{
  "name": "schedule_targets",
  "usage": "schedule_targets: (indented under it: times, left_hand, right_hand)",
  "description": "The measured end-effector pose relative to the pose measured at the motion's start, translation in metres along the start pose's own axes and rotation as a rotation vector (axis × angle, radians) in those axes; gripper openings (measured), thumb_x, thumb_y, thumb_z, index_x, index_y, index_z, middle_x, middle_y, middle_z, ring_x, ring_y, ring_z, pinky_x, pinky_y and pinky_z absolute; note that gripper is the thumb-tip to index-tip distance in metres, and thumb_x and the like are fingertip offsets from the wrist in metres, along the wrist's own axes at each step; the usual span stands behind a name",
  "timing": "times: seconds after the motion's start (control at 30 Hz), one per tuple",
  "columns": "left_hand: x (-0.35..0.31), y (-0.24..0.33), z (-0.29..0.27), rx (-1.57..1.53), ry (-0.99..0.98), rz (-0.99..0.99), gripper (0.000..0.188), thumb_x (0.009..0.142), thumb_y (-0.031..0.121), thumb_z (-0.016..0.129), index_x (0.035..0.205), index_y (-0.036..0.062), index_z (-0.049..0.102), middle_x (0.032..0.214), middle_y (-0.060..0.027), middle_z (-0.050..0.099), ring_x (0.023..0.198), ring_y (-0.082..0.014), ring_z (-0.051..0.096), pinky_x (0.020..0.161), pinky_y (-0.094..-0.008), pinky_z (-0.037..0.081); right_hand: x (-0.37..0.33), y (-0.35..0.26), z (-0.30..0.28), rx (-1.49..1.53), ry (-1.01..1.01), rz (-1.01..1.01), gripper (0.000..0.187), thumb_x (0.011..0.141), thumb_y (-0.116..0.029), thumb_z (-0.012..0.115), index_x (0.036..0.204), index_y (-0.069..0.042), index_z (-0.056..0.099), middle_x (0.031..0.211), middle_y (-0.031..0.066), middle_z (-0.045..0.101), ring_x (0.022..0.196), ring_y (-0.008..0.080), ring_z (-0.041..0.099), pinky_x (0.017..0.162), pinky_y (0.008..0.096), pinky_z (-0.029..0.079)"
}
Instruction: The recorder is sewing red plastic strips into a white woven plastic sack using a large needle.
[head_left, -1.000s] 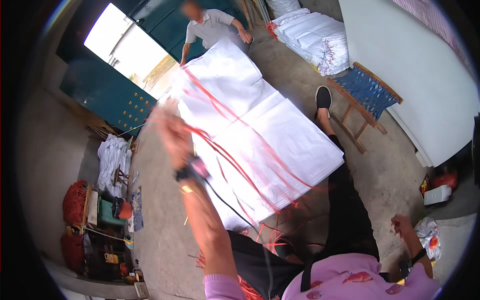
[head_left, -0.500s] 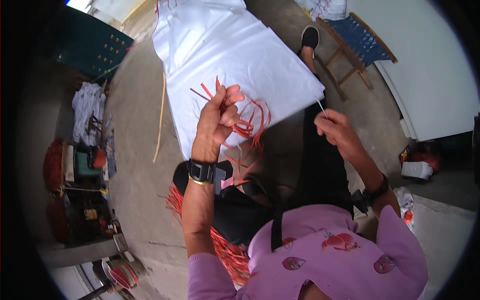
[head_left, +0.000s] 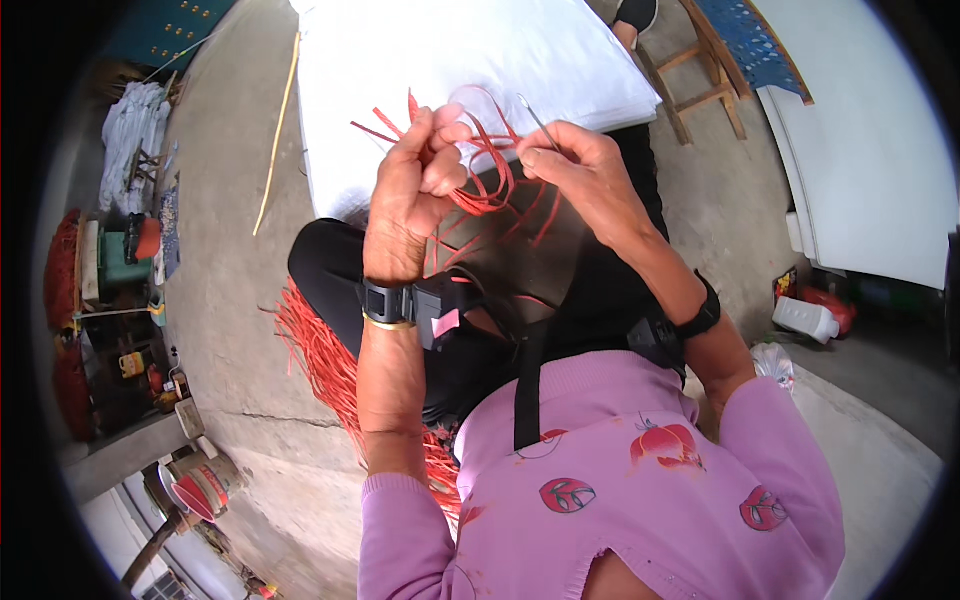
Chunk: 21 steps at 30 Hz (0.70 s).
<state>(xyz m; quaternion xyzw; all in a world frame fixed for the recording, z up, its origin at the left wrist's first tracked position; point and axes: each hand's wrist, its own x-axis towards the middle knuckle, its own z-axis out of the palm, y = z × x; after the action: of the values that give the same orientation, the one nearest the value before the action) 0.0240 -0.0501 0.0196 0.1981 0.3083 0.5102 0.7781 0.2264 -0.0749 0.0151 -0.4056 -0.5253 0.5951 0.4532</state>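
Note:
My left hand point(head_left: 415, 175) is closed around several thin red strips point(head_left: 488, 190). Short ends stick up past the thumb, while longer lengths loop and dangle on the other side. In my right hand point(head_left: 590, 180) is a thin metal needle-like tool point(head_left: 538, 120), its tip pointing up and away to the left. The fingertips of that hand are right beside the looped strips; whether they also pinch one I cannot tell. Both hands are over the near edge of a white sheet-covered surface point(head_left: 400, 55).
A large bundle of red strips point(head_left: 325, 355) lies beside my left leg. On the floor at the left is a long thin stick point(head_left: 280, 130). A wooden stool point(head_left: 705, 95) with a blue seat stands far right, near a white jug point(head_left: 806, 319). Cluttered shelves line the left.
My right hand has moved left with the metal tool, from the sheet's right corner to beside the strips. My left hand still grips the strips. The view has shifted.

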Motion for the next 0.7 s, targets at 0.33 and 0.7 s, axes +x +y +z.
schedule_targets:
  times: [0.33, 0.7]
  left_hand:
    - [-0.004, 0.005, -0.021, -0.094, -0.054, -0.013, 0.03, 0.094, 0.023, 0.045, 0.105, -0.0021, 0.057, 0.079, -0.0063, 0.064, 0.04, -0.0052, 0.027, 0.041, -0.0201, 0.025]
    - [-0.025, 0.052, -0.041, -0.115, 0.346, 0.514, 0.023, 0.094, 0.023, 0.044, 0.089, 0.0033, 0.055, 0.055, 0.003, 0.045, 0.037, -0.0035, 0.021, 0.035, -0.0211, 0.016]
  right_hand:
    - [0.025, 0.052, 0.012, -0.444, -0.291, -0.436, 0.016, 0.078, -0.003, 0.059, 0.094, 0.0, 0.062, 0.09, 0.008, 0.061, 0.073, 0.0162, 0.057, 0.067, 0.028, 0.045]
    - [0.011, 0.064, -0.054, -0.321, 0.182, 0.104, 0.018, 0.083, -0.018, 0.057, 0.076, -0.003, 0.063, 0.06, -0.003, 0.052, 0.054, 0.0035, 0.043, 0.049, 0.0188, 0.032]
